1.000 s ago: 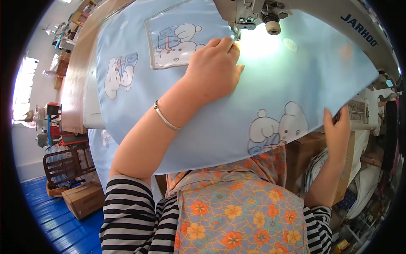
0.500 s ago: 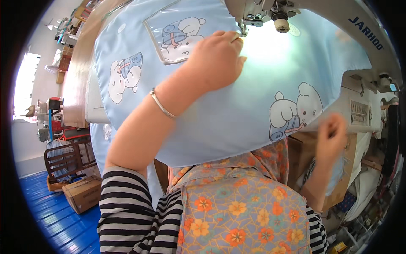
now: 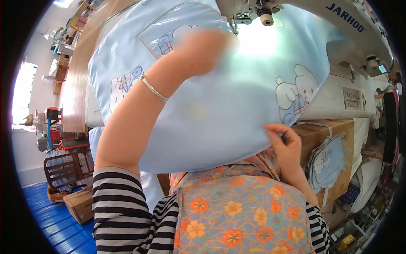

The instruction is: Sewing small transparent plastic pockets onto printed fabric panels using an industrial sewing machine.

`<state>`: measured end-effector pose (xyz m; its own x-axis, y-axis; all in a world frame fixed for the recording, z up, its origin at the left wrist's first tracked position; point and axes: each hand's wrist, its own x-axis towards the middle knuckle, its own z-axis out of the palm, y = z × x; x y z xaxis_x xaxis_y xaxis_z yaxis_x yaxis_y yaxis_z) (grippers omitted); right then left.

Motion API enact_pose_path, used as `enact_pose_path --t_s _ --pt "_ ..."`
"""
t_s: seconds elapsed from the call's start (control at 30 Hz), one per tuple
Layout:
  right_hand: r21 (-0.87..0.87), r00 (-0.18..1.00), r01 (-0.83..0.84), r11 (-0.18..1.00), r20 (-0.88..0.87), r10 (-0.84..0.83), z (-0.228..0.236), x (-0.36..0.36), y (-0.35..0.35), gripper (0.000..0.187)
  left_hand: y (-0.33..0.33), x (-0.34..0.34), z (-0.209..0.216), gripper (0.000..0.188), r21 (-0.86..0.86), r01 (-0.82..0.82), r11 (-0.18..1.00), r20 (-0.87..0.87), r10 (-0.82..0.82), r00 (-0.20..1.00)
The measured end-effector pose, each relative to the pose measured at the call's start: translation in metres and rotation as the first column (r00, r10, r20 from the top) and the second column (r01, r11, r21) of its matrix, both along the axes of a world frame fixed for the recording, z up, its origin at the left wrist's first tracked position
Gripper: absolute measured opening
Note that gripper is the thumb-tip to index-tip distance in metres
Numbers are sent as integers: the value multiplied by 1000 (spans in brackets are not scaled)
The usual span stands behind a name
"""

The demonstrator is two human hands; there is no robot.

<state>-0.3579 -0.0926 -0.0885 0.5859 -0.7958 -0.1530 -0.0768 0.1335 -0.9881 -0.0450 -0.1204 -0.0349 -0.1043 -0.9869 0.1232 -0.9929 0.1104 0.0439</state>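
Note:
A large light-blue fabric piece (image 3: 203,127), printed with white cartoon animals, spreads across the sewing machine bed and hangs toward my lap. Set into its upper left is a clear plastic panel (image 3: 149,31) with a pale border. Beside the needle and presser foot (image 3: 235,28), my left hand (image 3: 207,48) is over the cloth, its fingers smeared by motion. A silver bangle circles that wrist. At the near right edge of the fabric, my right hand (image 3: 286,146) has bent fingers, with thumb and forefinger pinching the hem.
The sewing machine head (image 3: 338,21) arches over the upper right, its lamp lighting the cloth. Below the right of the table, a cardboard box (image 3: 338,131) has a stack of blue fabric pieces (image 3: 325,163) against it. A wooden chair (image 3: 63,167) stands left on the blue floor.
My right hand has moved left and down from beside the fabric to its edge. My left hand has shifted slightly left, and the cloth's right side has drawn leftward, uncovering more machine bed.

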Motion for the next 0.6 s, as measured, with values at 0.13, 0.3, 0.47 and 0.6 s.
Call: enact_pose_path --t_s 0.13,0.3,0.47,0.6 --pt "39 986 106 994 -130 -101 4 -18 -27 17 -1 -4 4 39 38 -28 999 38 26 999" --pt "-108 956 55 993 -281 -83 37 -22 -57 20 -7 -8 0 41 54 -48 997 24 47 999" --pt "-166 897 6 986 -435 -79 53 -20 -86 23 -9 -7 -4 36 18 -61 998 11 61 998" --pt "-309 871 -41 950 -477 -118 55 -21 -125 23 -6 -10 -7 26 -8 -48 999 -36 47 998"
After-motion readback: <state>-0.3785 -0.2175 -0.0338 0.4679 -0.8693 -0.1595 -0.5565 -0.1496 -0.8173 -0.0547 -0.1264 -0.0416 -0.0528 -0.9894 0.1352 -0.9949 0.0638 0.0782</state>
